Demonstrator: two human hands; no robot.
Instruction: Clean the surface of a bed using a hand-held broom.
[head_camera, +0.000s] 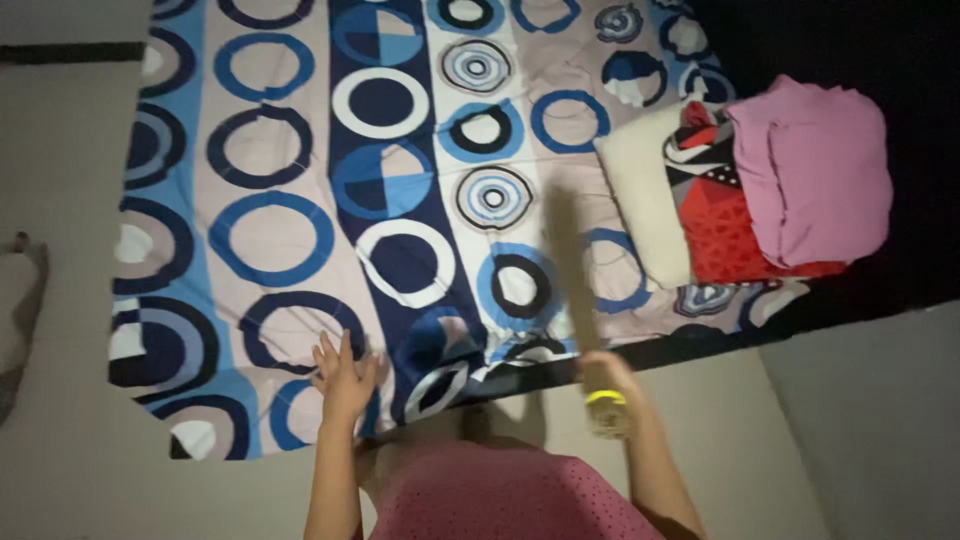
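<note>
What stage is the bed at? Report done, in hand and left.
Done: the circle-patterned sheet lies mostly flat across the mattress. In hand: the left hand presses the sheet's near edge, and the right hand grips a blurred stick raised over the sheet. Left: the pillows and pink cloth sit heaped at one corner.

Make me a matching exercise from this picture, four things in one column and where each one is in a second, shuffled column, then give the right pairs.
Things:
1. left hand
2. right hand
3. pink folded cloth
4. white pillow

Places:
A. on top of the red patterned cushion
B. flat on the circle-patterned bedsheet, near its lower edge
C. gripping the end of a long blurred stick
D. left of the red patterned cushion, against it

Pairs: 1-B, 2-C, 3-A, 4-D
</note>
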